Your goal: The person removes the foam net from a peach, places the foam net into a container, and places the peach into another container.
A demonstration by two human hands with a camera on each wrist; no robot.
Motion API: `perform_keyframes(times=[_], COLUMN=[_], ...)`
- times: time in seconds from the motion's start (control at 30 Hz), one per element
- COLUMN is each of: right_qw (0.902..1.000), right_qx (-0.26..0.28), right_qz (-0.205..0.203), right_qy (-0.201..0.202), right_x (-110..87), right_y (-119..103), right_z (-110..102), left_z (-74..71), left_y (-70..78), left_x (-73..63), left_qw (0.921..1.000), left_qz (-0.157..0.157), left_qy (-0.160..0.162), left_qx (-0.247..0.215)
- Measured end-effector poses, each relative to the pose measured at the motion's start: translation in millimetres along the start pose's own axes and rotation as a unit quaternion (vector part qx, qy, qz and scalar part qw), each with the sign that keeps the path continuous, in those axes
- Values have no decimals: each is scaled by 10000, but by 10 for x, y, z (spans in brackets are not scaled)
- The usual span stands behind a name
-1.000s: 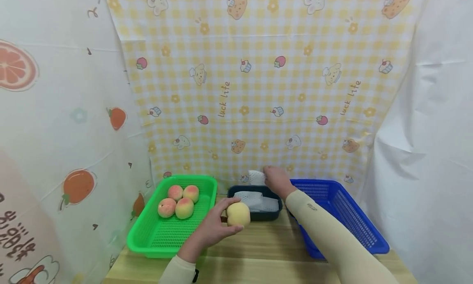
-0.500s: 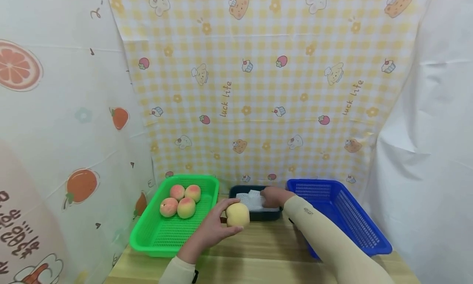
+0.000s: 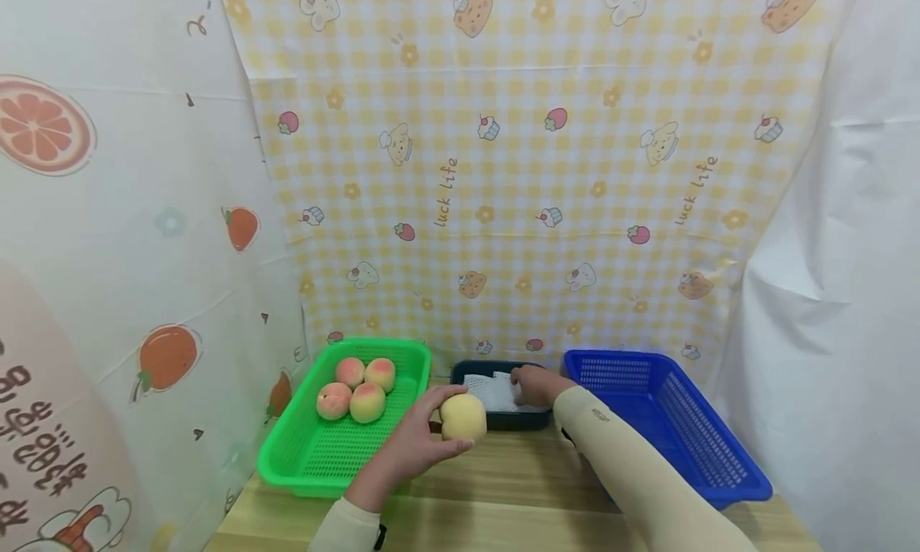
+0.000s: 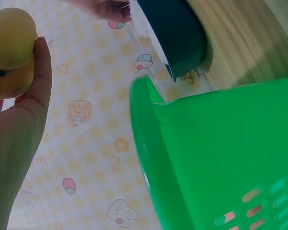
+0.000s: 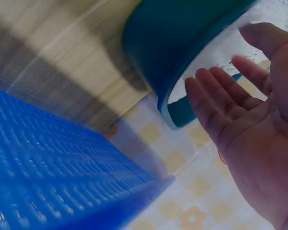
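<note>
My left hand [image 3: 422, 436] holds a pale yellow peach [image 3: 463, 418] between thumb and fingers, above the table in front of a small dark teal box [image 3: 513, 422]. In the left wrist view the peach [image 4: 12, 40] shows a cleft and a small dark spot. White foam nets [image 3: 490, 391] lie in the box. My right hand [image 3: 537, 386] is over the box's right side. In the right wrist view the right hand [image 5: 259, 110] has loosely bent fingers, thumb apart from them, close to the white nets [image 5: 220, 45]; nothing is gripped between them.
A green basket [image 3: 276, 448] at left contains several pink-and-yellow peaches [image 3: 368, 403]. On the right stands a blue basket [image 3: 719, 440]. All rest on a wooden table [image 3: 517, 488], before a yellow checked cloth [image 3: 503, 176].
A second ago my right hand held a white foam net up behind the box. It came down into the box and its fingers have since loosened. The left hand still holds the peach.
</note>
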State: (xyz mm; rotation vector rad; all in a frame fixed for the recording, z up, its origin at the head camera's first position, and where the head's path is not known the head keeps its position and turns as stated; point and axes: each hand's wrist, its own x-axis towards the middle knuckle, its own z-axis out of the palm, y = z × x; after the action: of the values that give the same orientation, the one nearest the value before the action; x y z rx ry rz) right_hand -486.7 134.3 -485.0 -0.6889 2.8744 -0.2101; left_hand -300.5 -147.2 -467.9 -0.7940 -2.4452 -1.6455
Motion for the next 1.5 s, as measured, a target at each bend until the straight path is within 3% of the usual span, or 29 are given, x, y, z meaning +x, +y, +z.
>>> perform_keyframes(times=[0.37,0.53,0.7,0.93,1.27,1.5], right_qw=[9996,9995,9998,10000,9985,9964], right_qx=[-139,-308,-188,36,286,388], right_qz=[199,-9,48,76,-74,-114], right_qy=[-114,36,20,-32,455,751], right_x=[-19,89,87,-4,-184,-436], right_y=[-6,74,84,48,9,-141], right_z=[66,173,158,0,-183,-414], left_z=[-2,-8,-12,-27,-19,-25], left_y=[19,43,37,31,45,45], left_x=[24,31,34,19,37,54], left_qw=[10000,10000,10000,10000,10000,9999], left_qz=[9,-10,28,-78,-3,7], left_qy=[-26,-8,-35,14,27,38], left_qx=[14,-18,30,-13,59,166])
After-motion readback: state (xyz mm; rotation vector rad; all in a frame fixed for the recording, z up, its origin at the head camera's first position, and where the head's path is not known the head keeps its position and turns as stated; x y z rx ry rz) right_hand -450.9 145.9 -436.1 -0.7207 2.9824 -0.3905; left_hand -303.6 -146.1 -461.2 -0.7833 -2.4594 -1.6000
